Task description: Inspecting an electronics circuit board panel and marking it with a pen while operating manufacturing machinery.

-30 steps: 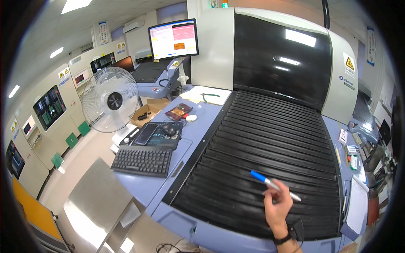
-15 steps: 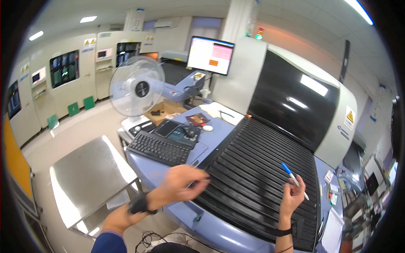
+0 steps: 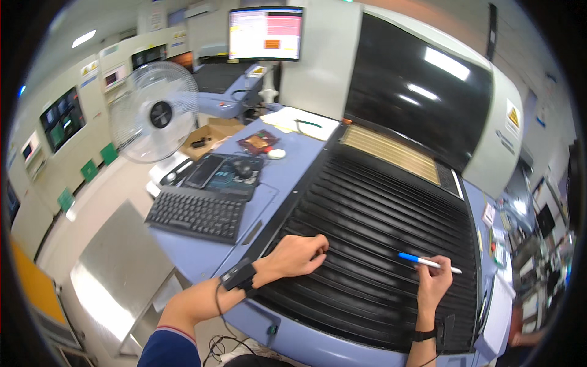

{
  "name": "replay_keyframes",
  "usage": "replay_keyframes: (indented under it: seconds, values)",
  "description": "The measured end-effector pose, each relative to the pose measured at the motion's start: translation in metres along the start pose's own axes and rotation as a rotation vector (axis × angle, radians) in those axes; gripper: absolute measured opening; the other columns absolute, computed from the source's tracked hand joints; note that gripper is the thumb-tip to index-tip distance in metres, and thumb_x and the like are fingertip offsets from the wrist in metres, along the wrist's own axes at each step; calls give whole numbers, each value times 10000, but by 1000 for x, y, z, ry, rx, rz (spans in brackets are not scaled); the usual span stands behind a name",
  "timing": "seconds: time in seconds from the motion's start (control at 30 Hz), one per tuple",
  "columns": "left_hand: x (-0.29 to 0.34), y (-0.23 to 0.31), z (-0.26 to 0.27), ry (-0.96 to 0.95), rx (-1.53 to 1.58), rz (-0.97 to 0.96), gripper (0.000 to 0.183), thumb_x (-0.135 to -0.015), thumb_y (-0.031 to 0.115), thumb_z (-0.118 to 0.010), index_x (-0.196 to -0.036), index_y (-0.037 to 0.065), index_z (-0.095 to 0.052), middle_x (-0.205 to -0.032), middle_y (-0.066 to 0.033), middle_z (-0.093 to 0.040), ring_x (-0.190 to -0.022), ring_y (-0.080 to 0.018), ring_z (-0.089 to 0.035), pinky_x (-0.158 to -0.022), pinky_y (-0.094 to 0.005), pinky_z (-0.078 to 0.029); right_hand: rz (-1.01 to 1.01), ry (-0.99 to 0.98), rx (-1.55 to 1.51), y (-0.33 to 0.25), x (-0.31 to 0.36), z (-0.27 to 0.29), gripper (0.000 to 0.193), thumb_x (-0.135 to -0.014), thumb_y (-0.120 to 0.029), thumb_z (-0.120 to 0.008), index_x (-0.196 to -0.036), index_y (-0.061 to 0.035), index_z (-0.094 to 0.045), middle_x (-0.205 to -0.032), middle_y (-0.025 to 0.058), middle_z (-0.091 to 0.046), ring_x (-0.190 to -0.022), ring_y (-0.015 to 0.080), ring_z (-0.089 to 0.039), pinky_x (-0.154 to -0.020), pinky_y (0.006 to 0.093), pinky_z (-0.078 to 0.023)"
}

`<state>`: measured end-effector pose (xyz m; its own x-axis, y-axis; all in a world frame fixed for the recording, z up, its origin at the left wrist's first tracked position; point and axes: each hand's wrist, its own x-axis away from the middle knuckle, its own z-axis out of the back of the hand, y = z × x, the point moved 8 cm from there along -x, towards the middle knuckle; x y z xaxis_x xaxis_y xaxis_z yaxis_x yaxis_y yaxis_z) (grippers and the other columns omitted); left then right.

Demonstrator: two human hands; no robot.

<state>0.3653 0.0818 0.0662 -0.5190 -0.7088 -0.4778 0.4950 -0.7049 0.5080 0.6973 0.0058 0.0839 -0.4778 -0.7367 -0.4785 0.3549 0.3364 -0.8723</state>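
Observation:
My right hand (image 3: 435, 278) holds a marker pen (image 3: 422, 260) with a blue end and a white barrel between thumb and fingers, over the right part of the ribbed black bed (image 3: 367, 214). Above the bed's front left part is my left hand (image 3: 299, 255), its fingers loosely bent and the thumb a little apart, with nothing visible in it. At the bed's far end, a tan panel with rows of fine marks (image 3: 391, 154) shows below the machine's dark cover (image 3: 422, 85).
A black keyboard (image 3: 194, 214), a phone (image 3: 205, 170) and a mouse (image 3: 244, 167) sit on the blue ledge at left. Beyond them stand a fan (image 3: 160, 114) and a monitor (image 3: 266, 35). A metal table (image 3: 116, 269) is at lower left, papers (image 3: 498, 312) at right.
The tan panel has appeared at the bed's far end. My left hand has moved right over the bed. The pen has turned nearly level in my right hand, and the whole view has shifted.

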Motion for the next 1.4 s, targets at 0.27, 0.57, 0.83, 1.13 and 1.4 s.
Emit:
replay_keyframes:
  seconds: [0.27, 0.57, 0.83, 1.13, 1.4]
  values:
    - [-3, -4, 17, 84, -196, 109, 545, -878, 242, -731, -1319, -6, -530, -1160, -197, -678, -1051, -333, -671, -865, -405, -541, 6, -57, 46, 1, 3, -2, 191, -1008, -175, -618, -989, 9, -572, -859, 107, -697, -817, 166, -688, -752, 298, -553]
    - [5, -43, 11, 23, -399, 256, 644, -930, 332, -671, -1409, -42, -455, -1517, -311, -359, -1369, -454, -422, -1107, -489, -392, 185, -303, 405, -19, 13, -24, 337, -945, -156, -646, -1210, 43, -588, -1132, 236, -702, -1072, 350, -685, -935, 408, -508]
    - [-2, -65, 43, 424, 698, 344, 421, -916, 174, -692, -1267, -39, -601, -1312, -156, -609, -1107, -212, -651, -945, -327, -504, 411, -512, 687, -2, 22, -50, 624, -798, -256, -813, -1303, 7, -557, -1171, 303, -654, -1105, 448, -640, -937, 475, -516]
    - [68, 44, 14, 210, 1094, 315, 837, -873, 232, -787, -1490, -65, -306, -1527, -194, -389, -1412, -291, -389, -1150, -390, -328, 424, -273, 463, -106, 113, -59, 426, -735, -80, -844, -1112, -34, -649, -1111, 235, -697, -980, 409, -700, -828, 458, -570]
    - [257, -12, 97, 751, 636, 443, 699, -857, 214, -649, -1425, -62, -350, -1360, -197, -500, -1222, -286, -531, -1056, -427, -416, -227, -183, -247, -64, 155, 32, 596, -1073, -470, -392, -1186, 62, -636, -893, 150, -694, -827, 203, -663, -779, 328, -546]
